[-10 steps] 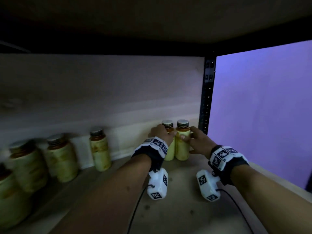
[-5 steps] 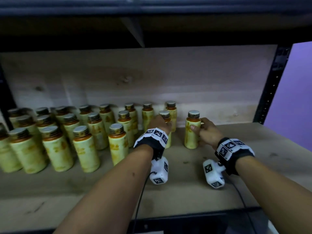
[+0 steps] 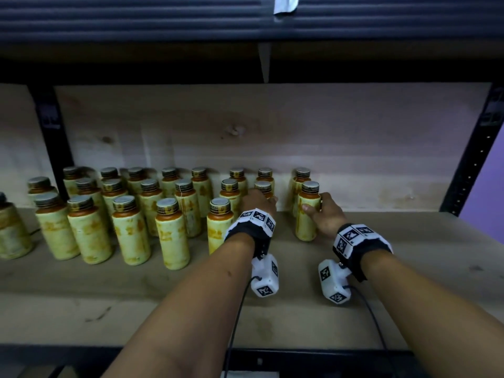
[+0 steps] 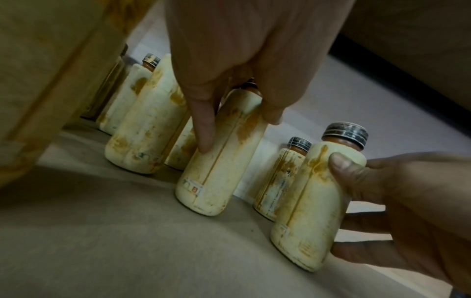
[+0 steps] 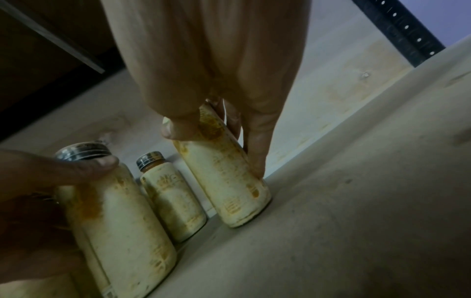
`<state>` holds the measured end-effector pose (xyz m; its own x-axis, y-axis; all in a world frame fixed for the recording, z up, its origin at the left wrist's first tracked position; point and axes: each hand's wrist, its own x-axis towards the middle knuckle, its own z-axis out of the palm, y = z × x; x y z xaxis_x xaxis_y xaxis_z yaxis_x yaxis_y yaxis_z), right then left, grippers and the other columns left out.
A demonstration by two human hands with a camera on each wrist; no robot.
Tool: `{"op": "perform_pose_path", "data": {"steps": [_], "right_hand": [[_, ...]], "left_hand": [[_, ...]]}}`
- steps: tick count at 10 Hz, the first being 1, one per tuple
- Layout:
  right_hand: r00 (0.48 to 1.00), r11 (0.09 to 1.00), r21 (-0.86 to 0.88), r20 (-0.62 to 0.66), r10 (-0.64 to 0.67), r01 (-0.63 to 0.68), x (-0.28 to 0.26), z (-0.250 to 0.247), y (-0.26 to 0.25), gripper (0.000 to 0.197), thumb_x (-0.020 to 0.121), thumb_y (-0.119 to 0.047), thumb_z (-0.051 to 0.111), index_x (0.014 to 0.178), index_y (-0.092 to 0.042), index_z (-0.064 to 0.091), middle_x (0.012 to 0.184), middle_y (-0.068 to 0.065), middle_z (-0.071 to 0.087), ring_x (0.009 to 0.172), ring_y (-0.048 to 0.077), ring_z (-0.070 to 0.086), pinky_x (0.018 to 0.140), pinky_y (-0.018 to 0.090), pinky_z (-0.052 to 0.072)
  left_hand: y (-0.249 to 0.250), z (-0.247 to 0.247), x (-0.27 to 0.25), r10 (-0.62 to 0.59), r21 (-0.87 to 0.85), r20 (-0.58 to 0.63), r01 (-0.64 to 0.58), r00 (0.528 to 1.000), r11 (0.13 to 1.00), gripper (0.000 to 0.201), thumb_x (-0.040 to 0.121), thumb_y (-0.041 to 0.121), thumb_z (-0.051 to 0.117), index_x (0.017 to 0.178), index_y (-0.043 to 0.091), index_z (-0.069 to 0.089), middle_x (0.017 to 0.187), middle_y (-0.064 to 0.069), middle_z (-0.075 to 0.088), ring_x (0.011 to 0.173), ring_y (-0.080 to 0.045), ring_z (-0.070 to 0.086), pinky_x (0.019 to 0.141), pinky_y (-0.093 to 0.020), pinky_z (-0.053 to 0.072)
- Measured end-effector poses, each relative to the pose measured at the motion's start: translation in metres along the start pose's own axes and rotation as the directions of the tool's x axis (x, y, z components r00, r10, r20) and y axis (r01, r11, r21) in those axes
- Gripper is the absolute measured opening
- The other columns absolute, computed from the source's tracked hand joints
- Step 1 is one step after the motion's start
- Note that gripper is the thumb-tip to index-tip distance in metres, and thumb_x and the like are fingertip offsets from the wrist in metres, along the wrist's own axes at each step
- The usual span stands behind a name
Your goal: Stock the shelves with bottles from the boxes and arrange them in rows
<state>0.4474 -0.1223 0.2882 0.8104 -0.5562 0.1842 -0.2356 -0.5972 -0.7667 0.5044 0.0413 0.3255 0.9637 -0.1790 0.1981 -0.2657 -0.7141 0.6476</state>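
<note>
Wooden shelf board (image 3: 409,268) carries both forearms, reaching in from six o'clock toward twelve. The left hand (image 3: 257,204) curls thumb and fingers around a cream bottle (image 4: 219,161) standing upright at the right end of the middle row. At its three o'clock, apart from it, the right hand (image 3: 326,214) grips a second bottle (image 3: 306,214) the same way, base on the board. Just behind that one, a lone back-row bottle (image 3: 298,177) stands against the back panel (image 3: 354,148). The stocked rows (image 3: 131,214) spread toward nine o'clock. Compared with half a second ago, both hands hold the same bottles in the same places; only the view has pulled back.
</note>
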Motion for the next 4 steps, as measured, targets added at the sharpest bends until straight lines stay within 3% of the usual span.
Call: {"op": "perform_pose_path", "data": {"steps": [2, 4], "right_hand": [[1.0, 1.0, -0.023, 0.017, -0.001, 0.002, -0.001, -0.002, -0.005, 0.044, 0.096, -0.035, 0.056, 0.13, -0.011, 0.042, 0.13, 0.013, 0.057, 0.118, 0.033, 0.054, 0.086, 0.03, 0.038], [0.998, 0.994, -0.081, 0.021, -0.067, 0.069, -0.021, -0.013, -0.022, 0.06, 0.095, -0.033, 0.058, 0.142, -0.01, 0.03, 0.141, 0.015, 0.049, 0.127, 0.034, 0.049, 0.099, 0.036, 0.039]], "left_hand": [[0.005, -0.002, -0.004, -0.002, 0.001, 0.016, 0.002, 1.0, 1.0, 0.045, 0.093, 0.037, 0.058, 0.121, 0.001, 0.052, 0.121, -0.017, 0.061, 0.11, -0.032, 0.061, 0.085, -0.037, 0.049], [0.007, -0.014, -0.012, -0.006, 0.05, 0.109, 0.0, 0.994, 0.999, 0.069, 0.088, 0.045, 0.063, 0.136, 0.003, 0.038, 0.135, -0.012, 0.051, 0.12, -0.029, 0.054, 0.089, -0.033, 0.046]]}}
